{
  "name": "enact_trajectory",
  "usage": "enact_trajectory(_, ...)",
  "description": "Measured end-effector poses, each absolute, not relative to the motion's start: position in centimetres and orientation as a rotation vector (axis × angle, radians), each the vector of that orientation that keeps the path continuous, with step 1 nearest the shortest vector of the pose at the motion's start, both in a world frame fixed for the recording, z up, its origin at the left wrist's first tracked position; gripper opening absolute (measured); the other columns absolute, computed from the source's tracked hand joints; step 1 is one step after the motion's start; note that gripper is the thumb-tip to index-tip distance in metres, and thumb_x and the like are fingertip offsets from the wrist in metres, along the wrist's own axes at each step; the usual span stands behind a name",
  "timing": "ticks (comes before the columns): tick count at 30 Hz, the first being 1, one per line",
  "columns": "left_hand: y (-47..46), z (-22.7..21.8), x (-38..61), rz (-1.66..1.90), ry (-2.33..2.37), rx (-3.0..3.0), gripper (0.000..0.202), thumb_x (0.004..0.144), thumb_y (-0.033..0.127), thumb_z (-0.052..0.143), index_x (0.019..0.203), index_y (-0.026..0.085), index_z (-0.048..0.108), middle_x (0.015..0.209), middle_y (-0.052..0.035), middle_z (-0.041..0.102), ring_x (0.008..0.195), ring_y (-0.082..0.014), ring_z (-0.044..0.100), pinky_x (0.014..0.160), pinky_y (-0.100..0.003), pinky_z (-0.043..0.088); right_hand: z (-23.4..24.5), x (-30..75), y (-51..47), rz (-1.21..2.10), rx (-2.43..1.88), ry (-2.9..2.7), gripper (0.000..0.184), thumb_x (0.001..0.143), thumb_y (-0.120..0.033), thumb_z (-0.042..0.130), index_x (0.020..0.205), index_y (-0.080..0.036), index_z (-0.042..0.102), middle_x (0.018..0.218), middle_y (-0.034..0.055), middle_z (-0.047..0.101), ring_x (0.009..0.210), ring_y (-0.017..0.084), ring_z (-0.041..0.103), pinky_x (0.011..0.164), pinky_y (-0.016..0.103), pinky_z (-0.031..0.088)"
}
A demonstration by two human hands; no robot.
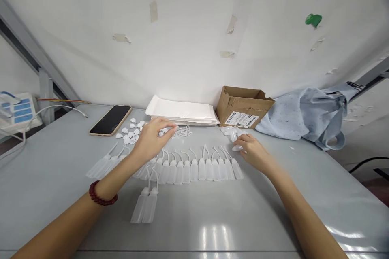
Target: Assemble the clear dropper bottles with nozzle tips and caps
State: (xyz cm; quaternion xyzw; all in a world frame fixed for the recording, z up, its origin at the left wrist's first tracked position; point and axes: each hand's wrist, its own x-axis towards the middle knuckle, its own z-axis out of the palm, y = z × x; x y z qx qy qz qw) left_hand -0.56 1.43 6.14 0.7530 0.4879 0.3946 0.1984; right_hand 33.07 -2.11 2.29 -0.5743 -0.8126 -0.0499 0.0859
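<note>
My left hand (153, 137), with a dark red bead bracelet at the wrist, pinches a small white piece at its fingertips. That piece is too small to make out. Just beyond lies a heap of thin white tubes (183, 131). White caps (131, 134) are scattered left of this hand. At the right, my right hand (252, 150) has its fingers closed on a small translucent bottle (237, 148), beside a few others. Between the hands runs a row of translucent squeeze bottles (187, 172) with thin bent spouts. Two more such bottles (144, 207) lie nearer me.
A stack of white envelopes (182, 111) and an opened cardboard box (243, 107) stand against the wall. Light blue cloth (291, 115) lies at the right. A phone (112, 120) and a white cable (60, 106) are on the left of the grey table (243, 214).
</note>
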Motion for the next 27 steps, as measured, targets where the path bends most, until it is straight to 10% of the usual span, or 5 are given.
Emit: enact_trajectory(27,-1.5,6.4,1.1,0.919,0.938,1.301,0.020,0.075,0.036,0.069,0.089,0.021,0.070,0.085,-0.0027,0.068,0.082,-0.0167,0.060,0.076,-0.030,0.044,3.4,20.4,-4.6,0.054,-1.073,-2.046,0.024,0.093,-0.025,0.050,0.116,-0.023,0.052,0.098,0.0074,0.070,0.083,0.021,0.068,0.071,0.034,0.057)
